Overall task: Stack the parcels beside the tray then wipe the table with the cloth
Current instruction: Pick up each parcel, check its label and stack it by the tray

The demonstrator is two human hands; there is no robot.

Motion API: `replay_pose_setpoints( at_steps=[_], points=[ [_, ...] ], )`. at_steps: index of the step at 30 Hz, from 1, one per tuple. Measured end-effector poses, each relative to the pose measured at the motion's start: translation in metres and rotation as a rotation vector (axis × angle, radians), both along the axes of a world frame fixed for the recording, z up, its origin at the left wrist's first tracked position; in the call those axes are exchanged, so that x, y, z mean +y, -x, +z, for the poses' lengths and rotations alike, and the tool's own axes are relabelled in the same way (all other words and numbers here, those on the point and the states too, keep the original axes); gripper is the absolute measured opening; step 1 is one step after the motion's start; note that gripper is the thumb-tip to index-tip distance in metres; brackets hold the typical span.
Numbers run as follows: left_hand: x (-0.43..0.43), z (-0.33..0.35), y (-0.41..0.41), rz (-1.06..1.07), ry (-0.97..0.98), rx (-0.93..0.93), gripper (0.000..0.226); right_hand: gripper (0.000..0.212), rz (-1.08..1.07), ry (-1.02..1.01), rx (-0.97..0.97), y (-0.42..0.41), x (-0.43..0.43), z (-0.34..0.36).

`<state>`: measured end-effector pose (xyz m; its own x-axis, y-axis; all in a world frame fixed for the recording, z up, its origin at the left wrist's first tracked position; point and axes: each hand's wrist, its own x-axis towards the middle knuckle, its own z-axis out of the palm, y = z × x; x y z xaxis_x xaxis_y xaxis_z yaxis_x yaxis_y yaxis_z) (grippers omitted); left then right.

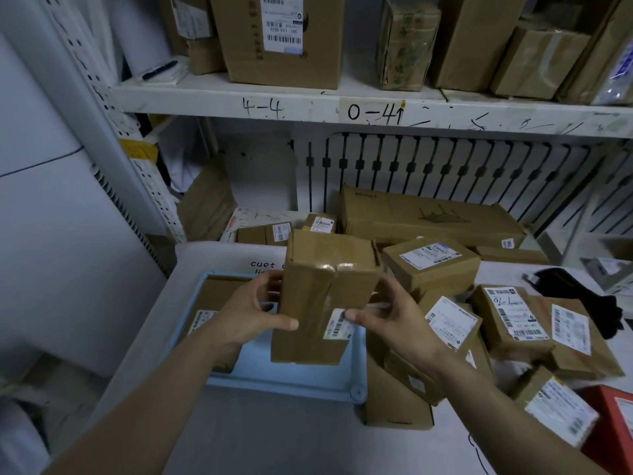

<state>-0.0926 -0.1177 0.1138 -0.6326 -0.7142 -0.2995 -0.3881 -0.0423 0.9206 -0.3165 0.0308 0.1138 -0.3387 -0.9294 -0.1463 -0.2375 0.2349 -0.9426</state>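
Observation:
A tall taped cardboard parcel (325,296) is held up over the light blue tray (291,382). My left hand (253,313) grips its left side and my right hand (390,320) grips its right side near the white barcode label. Another brown parcel (212,303) lies inside the tray at its left. To the right of the tray, several labelled parcels (513,320) lie in a loose heap on the white table (308,440). A black cloth (579,289) lies at the far right behind the heap.
A long cardboard box (428,214) and small parcels lie at the table's back. Overhead, a white shelf (342,111) marked 4-4 carries big boxes. A red box (613,419) sits at the right edge. A shelf upright (113,138) stands at left.

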Motion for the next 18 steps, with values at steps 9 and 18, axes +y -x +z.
replay_pose_setpoints(
  at_steps=[9,18],
  points=[
    [0.008,0.01,0.002,0.048,-0.199,0.074,0.062,0.021,-0.034,-0.002,-0.127,-0.005,-0.003,0.017],
    [0.007,0.001,0.003,0.083,-0.098,0.084,0.08,0.021,-0.086,-0.062,-0.139,-0.009,-0.004,0.023]
  ],
)
